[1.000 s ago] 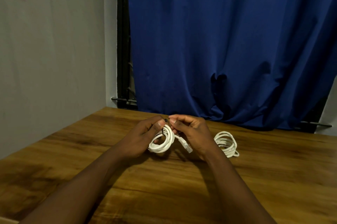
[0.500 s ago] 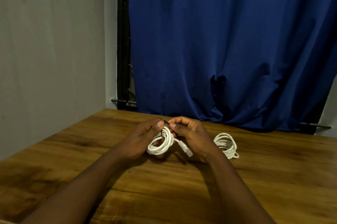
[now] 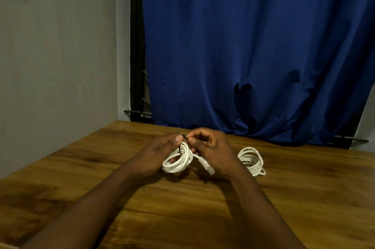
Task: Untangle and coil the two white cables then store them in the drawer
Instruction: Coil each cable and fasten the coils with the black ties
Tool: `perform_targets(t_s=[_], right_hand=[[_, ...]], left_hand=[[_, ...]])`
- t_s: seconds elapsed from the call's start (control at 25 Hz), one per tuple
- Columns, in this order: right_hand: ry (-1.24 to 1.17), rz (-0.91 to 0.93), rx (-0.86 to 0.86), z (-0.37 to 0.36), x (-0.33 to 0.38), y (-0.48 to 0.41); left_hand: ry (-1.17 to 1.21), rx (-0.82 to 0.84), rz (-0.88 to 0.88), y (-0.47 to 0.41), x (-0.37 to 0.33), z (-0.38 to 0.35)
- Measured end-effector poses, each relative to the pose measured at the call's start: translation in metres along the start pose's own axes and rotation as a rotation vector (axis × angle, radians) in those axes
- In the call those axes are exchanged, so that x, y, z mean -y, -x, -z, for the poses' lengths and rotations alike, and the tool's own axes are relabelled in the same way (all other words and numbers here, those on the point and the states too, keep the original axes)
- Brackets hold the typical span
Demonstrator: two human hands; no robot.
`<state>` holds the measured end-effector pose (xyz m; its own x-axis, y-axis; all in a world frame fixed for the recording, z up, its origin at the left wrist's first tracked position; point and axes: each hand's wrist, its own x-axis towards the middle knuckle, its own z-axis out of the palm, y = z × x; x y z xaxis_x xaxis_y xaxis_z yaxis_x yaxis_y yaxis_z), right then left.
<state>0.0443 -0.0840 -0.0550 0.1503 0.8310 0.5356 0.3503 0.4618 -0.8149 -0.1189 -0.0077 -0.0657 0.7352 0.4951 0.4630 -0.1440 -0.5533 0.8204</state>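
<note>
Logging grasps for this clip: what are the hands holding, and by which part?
Both hold one coiled white cable by the top of its loops, left hand and right hand pinching there.

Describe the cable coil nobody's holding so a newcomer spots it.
Start at the wooden table in front of the blue curtain. Just right of the right hand, a white coiled cable lies on the wood. Unlike the other coil, which the left hand and right hand grip, it lies unheld.

The desk is wood, brown and grained, with a faint sheen. The white coil and the second coil at its three o'clock look like smooth, slightly glossy plastic — the curtain at twelve o'clock is matt blue cloth.
</note>
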Motion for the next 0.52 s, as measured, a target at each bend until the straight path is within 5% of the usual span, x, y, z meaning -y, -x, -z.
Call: perform_targets(t_s=[0.52], right_hand=[[0.083, 0.009, -0.021, -0.0052, 0.0018, -0.0009]], left_hand=[[0.087, 0.029, 0.043, -0.0006, 0.0004, 0.0007]])
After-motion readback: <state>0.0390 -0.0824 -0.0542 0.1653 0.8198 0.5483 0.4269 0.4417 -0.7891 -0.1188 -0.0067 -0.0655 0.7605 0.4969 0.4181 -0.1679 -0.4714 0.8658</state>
